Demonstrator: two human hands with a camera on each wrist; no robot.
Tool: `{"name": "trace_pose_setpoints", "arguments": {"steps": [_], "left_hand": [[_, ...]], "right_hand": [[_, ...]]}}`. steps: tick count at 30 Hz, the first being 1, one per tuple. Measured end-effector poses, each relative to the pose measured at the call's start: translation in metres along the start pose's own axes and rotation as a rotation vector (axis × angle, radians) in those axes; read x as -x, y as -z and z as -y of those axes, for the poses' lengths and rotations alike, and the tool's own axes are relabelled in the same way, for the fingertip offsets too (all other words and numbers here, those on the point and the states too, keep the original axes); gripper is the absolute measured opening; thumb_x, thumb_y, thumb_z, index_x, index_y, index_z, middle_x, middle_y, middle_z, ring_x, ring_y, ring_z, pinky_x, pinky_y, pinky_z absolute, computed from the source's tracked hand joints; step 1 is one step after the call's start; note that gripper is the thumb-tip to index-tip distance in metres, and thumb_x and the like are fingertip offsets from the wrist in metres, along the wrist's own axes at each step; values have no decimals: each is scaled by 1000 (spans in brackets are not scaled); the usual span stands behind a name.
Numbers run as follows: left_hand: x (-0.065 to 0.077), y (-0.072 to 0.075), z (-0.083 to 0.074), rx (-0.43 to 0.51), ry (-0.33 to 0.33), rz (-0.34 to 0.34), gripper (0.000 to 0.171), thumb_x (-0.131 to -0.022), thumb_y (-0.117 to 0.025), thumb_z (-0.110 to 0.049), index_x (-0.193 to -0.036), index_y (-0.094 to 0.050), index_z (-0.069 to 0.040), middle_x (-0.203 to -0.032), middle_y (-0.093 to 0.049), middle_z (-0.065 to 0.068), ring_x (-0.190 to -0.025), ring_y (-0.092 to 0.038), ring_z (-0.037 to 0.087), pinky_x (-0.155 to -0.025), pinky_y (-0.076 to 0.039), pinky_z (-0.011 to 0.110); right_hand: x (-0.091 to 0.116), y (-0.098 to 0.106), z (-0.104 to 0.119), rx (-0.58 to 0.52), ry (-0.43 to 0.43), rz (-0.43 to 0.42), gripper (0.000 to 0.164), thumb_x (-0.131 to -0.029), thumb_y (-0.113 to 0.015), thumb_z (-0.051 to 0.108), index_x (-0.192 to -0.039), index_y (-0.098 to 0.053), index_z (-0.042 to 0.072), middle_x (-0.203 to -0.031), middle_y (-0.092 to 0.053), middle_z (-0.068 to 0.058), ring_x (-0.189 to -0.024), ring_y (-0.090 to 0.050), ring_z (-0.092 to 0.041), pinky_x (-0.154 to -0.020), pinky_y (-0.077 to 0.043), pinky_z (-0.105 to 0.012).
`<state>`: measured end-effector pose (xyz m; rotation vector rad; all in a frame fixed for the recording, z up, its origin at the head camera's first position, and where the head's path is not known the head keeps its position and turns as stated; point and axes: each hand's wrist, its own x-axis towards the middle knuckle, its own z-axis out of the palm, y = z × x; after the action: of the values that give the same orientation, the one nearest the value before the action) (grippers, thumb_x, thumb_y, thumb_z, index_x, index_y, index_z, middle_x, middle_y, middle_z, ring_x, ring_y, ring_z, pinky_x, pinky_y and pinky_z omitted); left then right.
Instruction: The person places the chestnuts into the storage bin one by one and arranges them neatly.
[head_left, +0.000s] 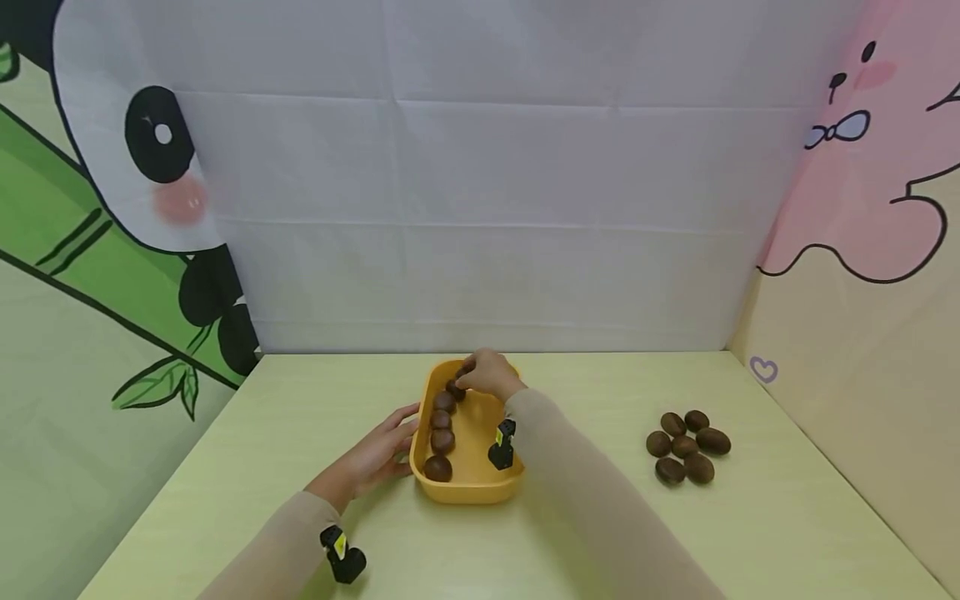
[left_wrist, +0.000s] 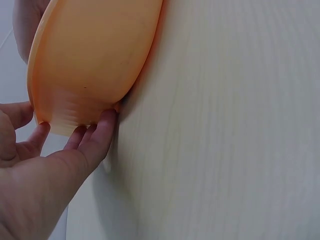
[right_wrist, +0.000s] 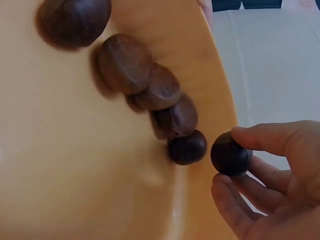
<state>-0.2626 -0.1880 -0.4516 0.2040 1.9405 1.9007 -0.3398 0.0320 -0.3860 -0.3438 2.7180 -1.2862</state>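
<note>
A yellow plastic tray (head_left: 477, 492) stands on the table. Along its left side runs a row of brown chestnuts (head_left: 442, 441), also seen close up as glossy chestnuts (right_wrist: 125, 64) in the right wrist view. My right hand (head_left: 491, 375) is over the tray's far end. Between thumb and fingers it pinches one dark chestnut (right_wrist: 231, 155), held just beside the last one in the row. My left hand (head_left: 378, 454) lies at the tray's left side. Its spread fingertips touch the outer wall (left_wrist: 95, 75), and no chestnut is in it.
Several more chestnuts (head_left: 684, 447) lie in a loose cluster on the table (head_left: 600, 533), right of the tray. A white sheet (head_left: 495, 208) hangs behind the table. Cartoon-printed panels (head_left: 847, 333) flank both sides.
</note>
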Motion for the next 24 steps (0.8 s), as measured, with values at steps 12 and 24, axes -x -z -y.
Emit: {"name": "trace_pose_setpoints", "arguments": {"steps": [12, 24], "left_hand": [[-1, 0, 0, -1, -5, 2, 56, -110, -40, -34, -159, -20, -17, -154, -35, 23, -138, -40, 39, -96, -49, 48], [0, 1, 1, -9, -12, 15, 59, -109, -42, -37, -160, -19, -18, -152, -39, 24, -134, -46, 37, -96, -50, 46]], "right_hand": [[-12, -22, -22, 72, -95, -93, 27, -83, -69, 0, -110, -72, -1, -112, -67, -13, -84, -49, -21, -70, -39, -31], [-8, -28, -30, 169, -54, -227, 18, -89, -73, 7, -106, -75, 0, -104, -71, -12, -94, -62, -27, -85, -51, -37]]}}
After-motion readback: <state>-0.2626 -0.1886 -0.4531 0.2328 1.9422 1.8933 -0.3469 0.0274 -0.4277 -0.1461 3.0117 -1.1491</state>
